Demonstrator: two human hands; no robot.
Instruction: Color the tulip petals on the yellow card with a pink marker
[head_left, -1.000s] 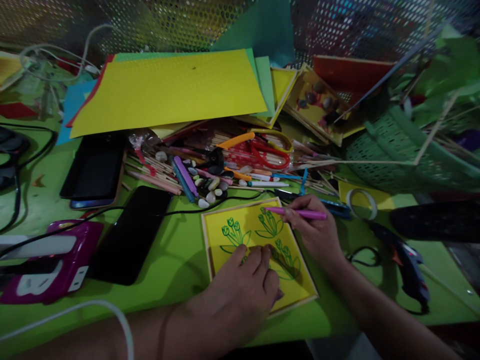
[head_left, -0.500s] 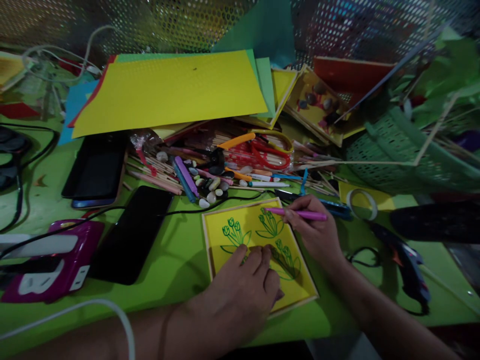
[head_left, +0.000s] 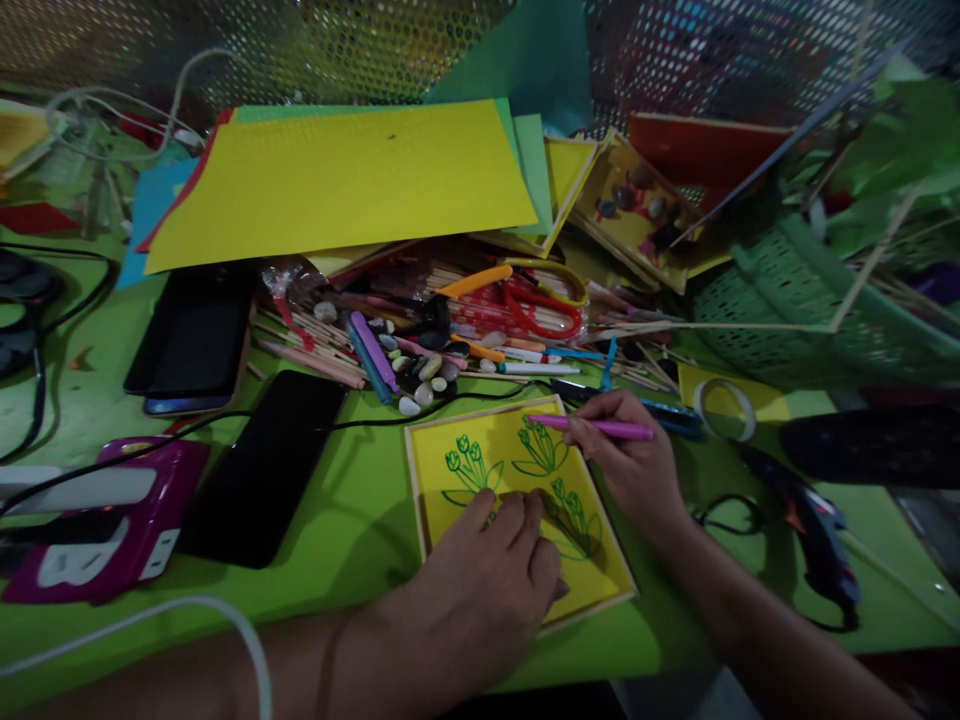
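Note:
A small yellow panel with a pale wooden frame [head_left: 442, 405] lies on the table, slightly turned. Green line drawings of tulips [head_left: 469, 468] mark its surface, one cluster partly behind my left hand. My right hand [head_left: 634, 465] pinches a pink felt-tip pen [head_left: 611, 430], its tip at the upper tulip cluster. Across the panel's lower part rests my left hand [head_left: 487, 580], its fingers curled and close together. What they hold, if anything, is hidden beneath them.
Behind the panel lie pebbles [head_left: 429, 368], sticks, pens and red-and-yellow scissors [head_left: 544, 310]. Yellow sheets [head_left: 345, 180] overhang them. Phones [head_left: 262, 470] and a purple power strip [head_left: 169, 500] sit left; a tape roll [head_left: 724, 410], a glue gun [head_left: 814, 540] and a green basket [head_left: 795, 290] stand right.

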